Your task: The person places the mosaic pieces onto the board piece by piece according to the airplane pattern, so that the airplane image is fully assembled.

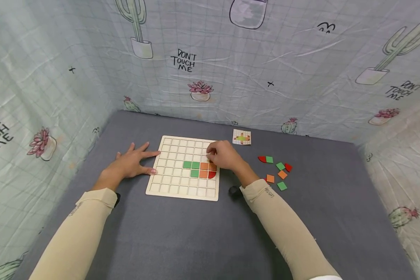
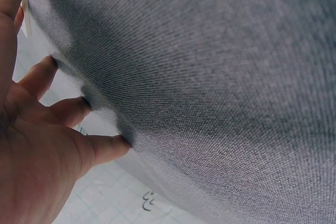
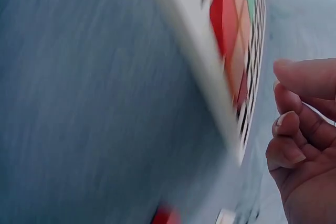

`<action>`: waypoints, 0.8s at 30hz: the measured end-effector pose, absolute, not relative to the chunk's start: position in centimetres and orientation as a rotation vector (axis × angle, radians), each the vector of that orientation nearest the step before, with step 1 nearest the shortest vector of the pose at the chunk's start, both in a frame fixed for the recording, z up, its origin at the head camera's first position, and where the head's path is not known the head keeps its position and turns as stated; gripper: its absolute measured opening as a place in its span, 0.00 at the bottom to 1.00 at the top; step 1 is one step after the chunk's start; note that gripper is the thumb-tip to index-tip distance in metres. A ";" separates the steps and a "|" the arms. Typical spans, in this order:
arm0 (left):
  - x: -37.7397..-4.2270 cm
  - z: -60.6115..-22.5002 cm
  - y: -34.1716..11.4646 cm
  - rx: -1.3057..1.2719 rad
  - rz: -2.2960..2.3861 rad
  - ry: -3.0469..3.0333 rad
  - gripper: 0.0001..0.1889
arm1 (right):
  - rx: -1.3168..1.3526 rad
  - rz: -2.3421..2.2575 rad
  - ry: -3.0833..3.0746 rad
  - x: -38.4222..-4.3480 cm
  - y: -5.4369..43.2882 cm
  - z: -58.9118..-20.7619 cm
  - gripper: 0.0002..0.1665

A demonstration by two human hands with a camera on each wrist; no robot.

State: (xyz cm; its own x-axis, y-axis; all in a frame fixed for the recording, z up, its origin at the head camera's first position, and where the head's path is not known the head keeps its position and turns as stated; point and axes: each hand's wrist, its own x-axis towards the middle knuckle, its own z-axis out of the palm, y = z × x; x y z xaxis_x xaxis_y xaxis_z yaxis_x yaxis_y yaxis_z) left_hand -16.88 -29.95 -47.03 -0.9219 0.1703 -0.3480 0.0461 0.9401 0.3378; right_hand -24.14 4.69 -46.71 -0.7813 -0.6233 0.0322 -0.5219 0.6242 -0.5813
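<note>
The head view alone shows the whole grid board (image 1: 168, 179) on the grey surface (image 1: 150, 237), a picture card (image 1: 242, 137) beyond its far right corner and loose tiles (image 1: 282, 174) to its right. The right wrist view adds a reddish patch (image 3: 242, 88) past the orange tiles (image 1: 204, 174), at a spot the right hand (image 1: 224, 154) covers from above. That hand's fingers curl over the board's right edge, with no tile visible between them. The left hand (image 1: 128, 163) lies spread, thumb and index touching the board's left edge; its wrist view shows other fingertips on the surface. The nearly square board sits slightly turned. Its tile pattern's long axis runs left to right, from green tiles (image 1: 195, 165) to a red tile (image 1: 211, 175), curved side toward the board's near right corner.
</note>
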 end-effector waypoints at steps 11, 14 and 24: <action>-16.7 -46.9 -29.9 0.150 0.469 2.713 0.46 | -0.704 -1.025 2.749 -25.7 13.0 -47.2 0.03; -16.7 -47.0 -29.9 0.157 0.469 2.711 0.47 | -0.649 -0.990 2.751 -25.4 14.9 -47.2 0.03; -16.8 -46.9 -30.0 0.164 0.455 2.705 0.47 | -0.755 -0.944 2.681 -23.0 19.6 -47.8 0.03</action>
